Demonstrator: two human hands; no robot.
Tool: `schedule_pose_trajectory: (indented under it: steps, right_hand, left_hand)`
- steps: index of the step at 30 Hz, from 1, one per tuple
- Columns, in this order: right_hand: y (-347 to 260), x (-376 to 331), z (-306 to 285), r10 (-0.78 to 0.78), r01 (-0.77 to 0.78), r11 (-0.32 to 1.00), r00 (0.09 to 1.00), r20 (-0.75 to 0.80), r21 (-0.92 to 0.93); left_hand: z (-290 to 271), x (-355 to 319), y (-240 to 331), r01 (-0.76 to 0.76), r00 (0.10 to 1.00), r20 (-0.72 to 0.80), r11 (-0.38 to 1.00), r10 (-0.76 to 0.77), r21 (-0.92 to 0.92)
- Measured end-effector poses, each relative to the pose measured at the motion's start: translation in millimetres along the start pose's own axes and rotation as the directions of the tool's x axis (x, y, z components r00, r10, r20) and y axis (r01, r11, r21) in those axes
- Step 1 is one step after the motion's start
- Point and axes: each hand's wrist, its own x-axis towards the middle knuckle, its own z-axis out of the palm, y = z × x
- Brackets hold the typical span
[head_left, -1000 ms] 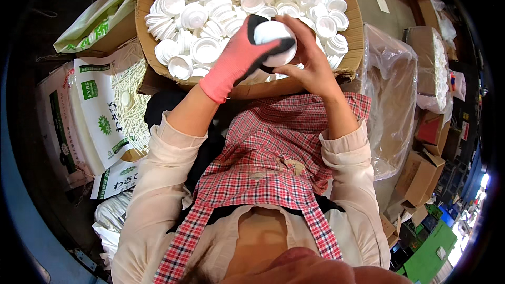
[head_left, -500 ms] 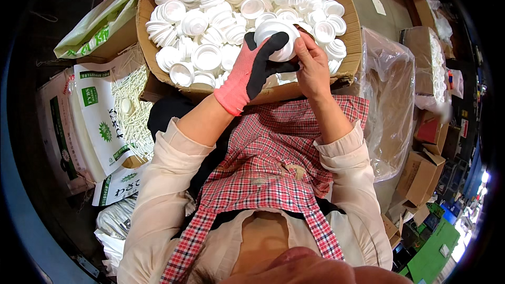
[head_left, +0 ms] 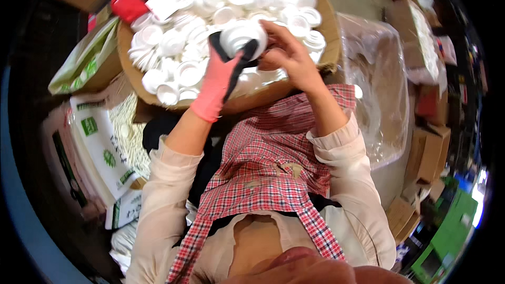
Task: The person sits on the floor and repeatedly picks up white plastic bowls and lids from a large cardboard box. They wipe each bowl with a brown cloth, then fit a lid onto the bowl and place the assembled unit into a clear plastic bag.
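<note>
In my left hand (head_left: pixel 226 66), in a pink glove with black fingers, I grip a round white plastic lid (head_left: pixel 239 37) with raised rings. The black thumb lies across its lower right side. Bare and slightly blurred, my right hand (head_left: pixel 292 55) is at the lid's right edge with its fingers bent and apart; whether a fingertip touches the lid I cannot tell. Below both hands, a large cardboard box (head_left: pixel 329 26) is heaped with many similar white lids (head_left: pixel 188 73). A small white piece (head_left: pixel 358 91) shows beside the checked apron, on the right.
A red pouch (head_left: pixel 131 0) and a white card (head_left: pixel 161 4) lie at the box's far left. Printed bags (head_left: pixel 97 131) with thin white sticks (head_left: pixel 131 142) are on the left. A plastic-lined box (head_left: pixel 381 142) stands right, with cardboard boxes (head_left: pixel 428 152) beyond.
The view has shifted. My right hand's fingers have come apart from their pinch at the lid's edge. The lid has tilted in my left hand. A small white piece now shows beside the apron.
</note>
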Motion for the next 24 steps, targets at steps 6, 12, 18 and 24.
schedule_pose_trajectory:
  steps: [6,12,18,24]
  right_hand:
    - [-31,-51,-40,-0.168,0.104,0.889,0.98,-0.107,-0.446]
    - [-19,-180,-235,-0.163,0.082,0.985,0.707,-0.688,-0.149]
    - [170,-303,-338,0.507,-0.693,0.689,0.669,-0.544,-0.211]
    - [231,-313,-287,0.705,-0.783,0.394,0.593,-0.389,-0.482]
  left_hand:
    - [14,-4,7,-0.059,0.902,0.431,0.981,-0.027,0.186]
    - [-12,5,11,0.242,0.926,0.268,0.963,-0.265,0.115]
    - [-14,16,-10,0.364,0.869,0.242,0.888,-0.433,0.282]
    - [-23,20,-16,0.387,0.874,0.17,0.863,-0.456,0.324]
